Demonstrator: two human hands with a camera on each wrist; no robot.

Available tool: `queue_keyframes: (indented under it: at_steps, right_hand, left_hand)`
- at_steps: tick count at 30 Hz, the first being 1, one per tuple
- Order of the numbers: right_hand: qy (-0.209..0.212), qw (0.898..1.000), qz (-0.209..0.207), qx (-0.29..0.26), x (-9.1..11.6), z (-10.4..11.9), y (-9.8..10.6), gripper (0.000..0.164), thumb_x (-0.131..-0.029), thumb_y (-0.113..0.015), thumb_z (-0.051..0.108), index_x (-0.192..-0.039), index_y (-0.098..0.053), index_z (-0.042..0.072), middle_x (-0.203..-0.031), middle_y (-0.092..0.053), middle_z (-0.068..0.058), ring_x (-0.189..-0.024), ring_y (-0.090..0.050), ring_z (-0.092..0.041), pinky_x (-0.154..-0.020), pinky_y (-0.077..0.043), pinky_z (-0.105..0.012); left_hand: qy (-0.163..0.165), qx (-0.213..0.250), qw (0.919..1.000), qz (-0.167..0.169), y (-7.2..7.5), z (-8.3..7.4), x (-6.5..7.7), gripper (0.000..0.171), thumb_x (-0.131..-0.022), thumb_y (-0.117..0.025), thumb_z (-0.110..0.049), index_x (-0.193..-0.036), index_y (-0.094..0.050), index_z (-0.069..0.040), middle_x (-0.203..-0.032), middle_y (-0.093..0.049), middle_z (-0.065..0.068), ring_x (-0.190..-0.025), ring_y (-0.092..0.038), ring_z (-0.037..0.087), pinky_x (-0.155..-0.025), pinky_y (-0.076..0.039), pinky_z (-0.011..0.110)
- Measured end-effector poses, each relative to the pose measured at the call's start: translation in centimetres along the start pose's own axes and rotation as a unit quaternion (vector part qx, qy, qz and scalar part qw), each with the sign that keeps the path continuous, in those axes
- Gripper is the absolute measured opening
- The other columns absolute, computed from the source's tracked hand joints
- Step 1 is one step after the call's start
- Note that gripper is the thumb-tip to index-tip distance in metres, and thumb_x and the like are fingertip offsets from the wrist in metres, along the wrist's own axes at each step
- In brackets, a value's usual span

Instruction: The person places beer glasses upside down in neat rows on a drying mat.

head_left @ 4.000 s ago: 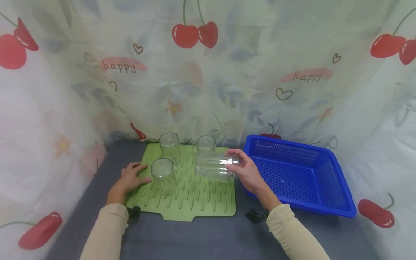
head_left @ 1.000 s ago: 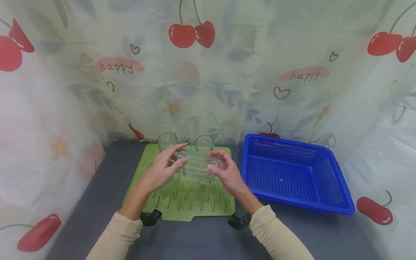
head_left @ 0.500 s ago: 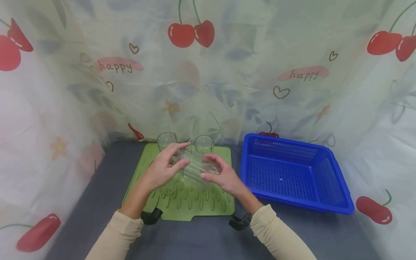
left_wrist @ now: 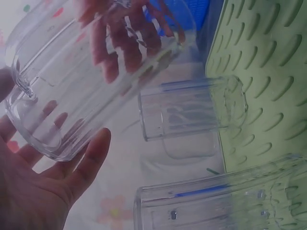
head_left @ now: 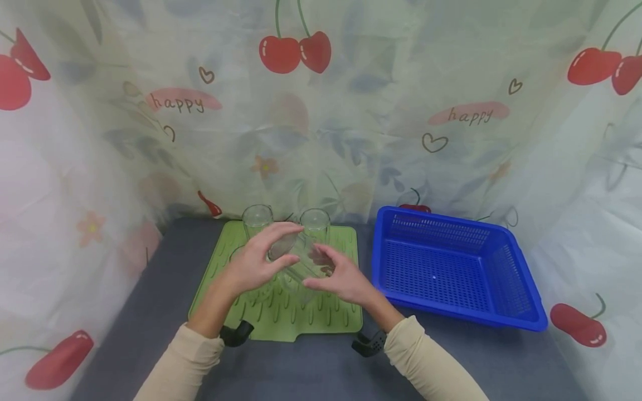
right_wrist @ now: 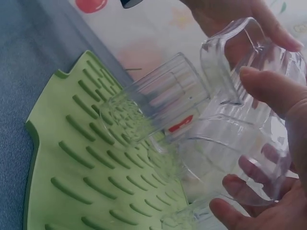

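A clear glass mug (head_left: pixel 301 266) is tilted above the green ridged mat (head_left: pixel 281 328), between my two hands. My left hand (head_left: pixel 253 262) holds its left end, with thumb and fingers on either side. Around the other end curl the fingers of my right hand (head_left: pixel 346 280); they show through the glass in the left wrist view. What looks like a handle stands out from the mug (right_wrist: pixel 240 139) in the right wrist view. Two more clear glasses stand at the mat's back, one left (head_left: pixel 257 214) and one right (head_left: pixel 315 221). A third is mostly hidden behind my left hand.
A blue perforated basket (head_left: pixel 436 278) stands right of the mat on the dark grey table (head_left: pixel 321 370). A cherry-print curtain (head_left: pixel 351 139) encloses the back and sides. Black wrist mounts (head_left: pixel 368 342) hang below both wrists.
My left hand came from the mat's left side to the mug and now holds it too. The mug moved left, and over the last second it turned, its right end dipping toward me.
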State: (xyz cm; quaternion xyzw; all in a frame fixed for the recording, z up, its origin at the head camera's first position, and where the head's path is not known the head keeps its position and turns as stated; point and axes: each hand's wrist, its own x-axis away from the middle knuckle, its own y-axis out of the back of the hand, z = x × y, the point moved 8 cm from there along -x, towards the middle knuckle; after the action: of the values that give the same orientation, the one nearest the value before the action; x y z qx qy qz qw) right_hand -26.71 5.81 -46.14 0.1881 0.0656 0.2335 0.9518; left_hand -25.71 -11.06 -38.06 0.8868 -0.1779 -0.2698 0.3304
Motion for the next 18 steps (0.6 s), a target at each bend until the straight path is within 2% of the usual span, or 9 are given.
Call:
queue_keyframes:
  at_steps: [3,7,10,15,18]
  right_hand:
    - [0.006,0.999,-0.002,0.043,0.0,0.1,-0.2,0.091,-0.083,-0.083,0.046,-0.158,-0.038,0.02,-0.152,-0.054,-0.004,-0.138,-0.054,-0.027,-0.112,-0.047,-0.055]
    - [0.033,0.997,0.01,0.07,-0.1,0.3,-0.8,0.065,-0.084,-0.084,0.038,-0.139,-0.054,0.019,-0.141,-0.061,-0.006,-0.132,-0.057,-0.031,-0.105,-0.05,-0.058]
    - [0.045,0.996,0.015,0.073,-0.2,0.4,-1.0,0.047,-0.084,-0.084,0.035,-0.121,-0.058,0.021,-0.129,-0.065,-0.005,-0.124,-0.061,-0.035,-0.1,-0.051,-0.059]
    - [0.02,0.997,0.012,0.079,0.0,-0.2,-1.0,0.05,-0.08,-0.085,0.042,-0.115,-0.056,0.02,-0.118,-0.066,-0.004,-0.116,-0.064,-0.029,-0.1,-0.053,-0.051]
    - [-0.007,0.997,0.006,0.077,0.1,-0.9,-1.0,0.059,-0.078,-0.086,0.044,-0.123,-0.055,0.021,-0.122,-0.065,-0.001,-0.12,-0.064,-0.025,-0.102,-0.054,-0.049]
  left_hand:
    - [-0.006,-0.008,0.9999,0.008,-0.3,-0.2,0.0,0.055,-0.097,-0.07,-0.039,-0.148,-0.051,-0.031,-0.154,-0.05,-0.003,-0.146,-0.045,0.024,-0.114,-0.043,0.057]
    - [-0.024,-0.019,0.9993,0.019,-0.8,-0.4,0.0,0.056,-0.096,-0.071,-0.038,-0.149,-0.051,-0.03,-0.152,-0.052,-0.002,-0.144,-0.047,0.025,-0.113,-0.045,0.056]
    - [-0.026,-0.023,0.9992,0.021,-0.8,-0.4,0.1,0.059,-0.095,-0.072,-0.038,-0.15,-0.05,-0.03,-0.151,-0.053,-0.001,-0.143,-0.048,0.025,-0.111,-0.046,0.057]
    - [-0.009,-0.017,0.9996,0.019,-0.2,-0.1,-0.1,0.061,-0.095,-0.072,-0.039,-0.151,-0.048,-0.032,-0.151,-0.054,-0.003,-0.138,-0.052,0.023,-0.103,-0.052,0.052]
    - [0.001,-0.01,0.9999,0.009,0.6,0.4,-0.1,0.059,-0.098,-0.07,-0.036,-0.152,-0.047,-0.031,-0.151,-0.053,-0.002,-0.133,-0.055,0.022,-0.099,-0.054,0.049]
